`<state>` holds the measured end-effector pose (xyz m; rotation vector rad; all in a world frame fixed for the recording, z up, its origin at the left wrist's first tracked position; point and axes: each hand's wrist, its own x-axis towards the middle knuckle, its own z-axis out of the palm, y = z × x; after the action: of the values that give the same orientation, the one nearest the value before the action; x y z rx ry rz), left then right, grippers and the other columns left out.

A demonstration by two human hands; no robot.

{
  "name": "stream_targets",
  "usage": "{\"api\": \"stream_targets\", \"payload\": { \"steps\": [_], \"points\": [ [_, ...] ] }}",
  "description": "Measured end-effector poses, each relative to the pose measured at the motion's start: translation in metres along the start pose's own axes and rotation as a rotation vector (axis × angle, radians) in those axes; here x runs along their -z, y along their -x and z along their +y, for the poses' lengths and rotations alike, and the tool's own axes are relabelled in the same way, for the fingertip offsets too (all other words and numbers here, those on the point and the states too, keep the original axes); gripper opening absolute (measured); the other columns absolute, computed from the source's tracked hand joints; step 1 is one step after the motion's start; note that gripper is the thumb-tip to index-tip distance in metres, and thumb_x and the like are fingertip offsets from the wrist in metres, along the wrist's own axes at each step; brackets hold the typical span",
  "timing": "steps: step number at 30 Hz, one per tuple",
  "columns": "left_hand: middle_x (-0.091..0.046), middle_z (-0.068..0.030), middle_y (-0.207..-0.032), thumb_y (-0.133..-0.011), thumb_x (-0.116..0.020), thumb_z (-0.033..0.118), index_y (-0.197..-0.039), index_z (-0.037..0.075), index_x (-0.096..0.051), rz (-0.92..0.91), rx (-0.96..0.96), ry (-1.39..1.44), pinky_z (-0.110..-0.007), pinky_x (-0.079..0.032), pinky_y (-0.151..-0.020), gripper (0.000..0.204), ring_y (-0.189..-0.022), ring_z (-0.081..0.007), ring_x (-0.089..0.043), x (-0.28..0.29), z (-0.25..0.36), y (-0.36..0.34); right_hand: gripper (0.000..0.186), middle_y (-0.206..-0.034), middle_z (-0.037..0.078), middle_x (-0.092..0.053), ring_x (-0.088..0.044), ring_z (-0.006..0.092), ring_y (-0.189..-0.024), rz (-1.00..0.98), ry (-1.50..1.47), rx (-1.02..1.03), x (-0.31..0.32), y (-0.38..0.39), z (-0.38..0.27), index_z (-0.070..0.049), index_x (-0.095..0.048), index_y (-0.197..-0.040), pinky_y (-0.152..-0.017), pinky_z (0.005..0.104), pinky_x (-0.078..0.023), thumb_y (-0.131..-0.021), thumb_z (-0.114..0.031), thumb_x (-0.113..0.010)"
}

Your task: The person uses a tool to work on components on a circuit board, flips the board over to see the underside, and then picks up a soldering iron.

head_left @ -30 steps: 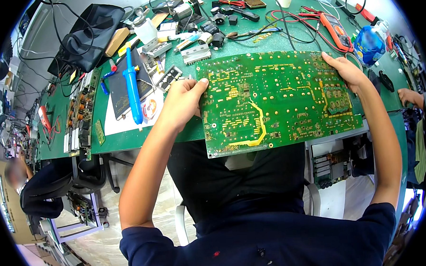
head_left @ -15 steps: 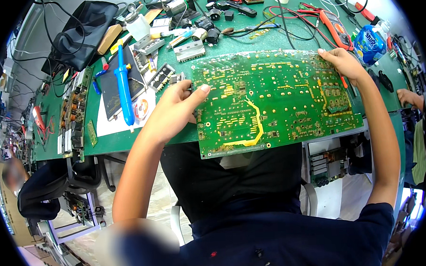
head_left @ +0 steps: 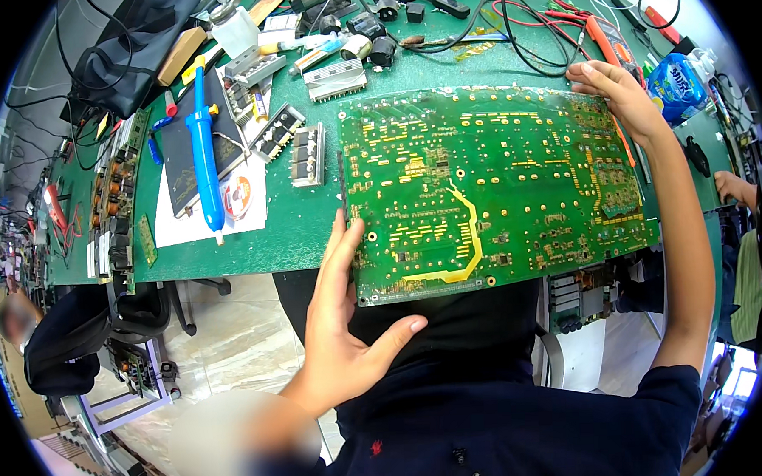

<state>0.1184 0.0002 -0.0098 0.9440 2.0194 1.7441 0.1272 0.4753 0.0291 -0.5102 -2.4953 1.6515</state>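
Note:
A large green circuit board [head_left: 514, 173], with a thick yellow trace and rows of solder points, tilts over the table's front edge above my lap. My right hand [head_left: 617, 96] grips it at the far right corner. Beside its near left edge is my left hand [head_left: 346, 324], fingers straight and thumb spread wide. The fingertips rest at the board's edge; whether they bear any weight I cannot tell. To the left of the board lie metal heat sinks with components [head_left: 308, 154] and a blue solder sucker [head_left: 202, 152] on a dark notebook and white paper.
On the green table [head_left: 254, 252], a long populated board [head_left: 112, 207] lies at the left. An orange multimeter [head_left: 606, 41] with red leads and a blue package [head_left: 676, 89] stand at the right. Loose parts and cables crowd the back. Another person's hand [head_left: 736, 188] is at the far right.
My left hand has let go of the board's left side and moved down and nearer, its thumb now off the surface. The board has shifted slightly nearer, still in my right hand.

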Motion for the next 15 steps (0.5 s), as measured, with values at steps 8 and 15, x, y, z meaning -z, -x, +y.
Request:
{"api": "stream_targets", "payload": {
  "steps": [8, 15],
  "points": [
    [-0.022, -0.0365, -0.159, -0.081, -0.082, 0.009, -0.153, -0.009, -0.03, 0.126, -0.049, -0.258, -0.04, -0.038, -0.112, 0.09, -0.146, -0.0387, -0.035, -0.014, -0.004, 0.001, 0.048, -0.137, 0.014, -0.059, -0.051, 0.0254, -0.133, 0.104, 0.733, 0.149, -0.031, 0.05, -0.038, -0.004, -0.058, -0.135, -0.111, 0.038, -0.037, -0.096, -0.031, -0.065],
    [-0.024, -0.0402, -0.155, -0.076, -0.086, 0.007, -0.15, -0.008, -0.036, 0.134, -0.087, -0.339, -0.041, -0.044, -0.106, 0.091, -0.139, -0.0471, -0.042, -0.019, -0.002, -0.01, 0.05, -0.149, 0.017, -0.051, -0.046, 0.0297, -0.139, 0.185, 0.833, 0.299, -0.044, 0.097, -0.035, -0.006, -0.057, -0.137, -0.117, 0.0408, -0.03, -0.091, -0.019, -0.069]
  ]
}}
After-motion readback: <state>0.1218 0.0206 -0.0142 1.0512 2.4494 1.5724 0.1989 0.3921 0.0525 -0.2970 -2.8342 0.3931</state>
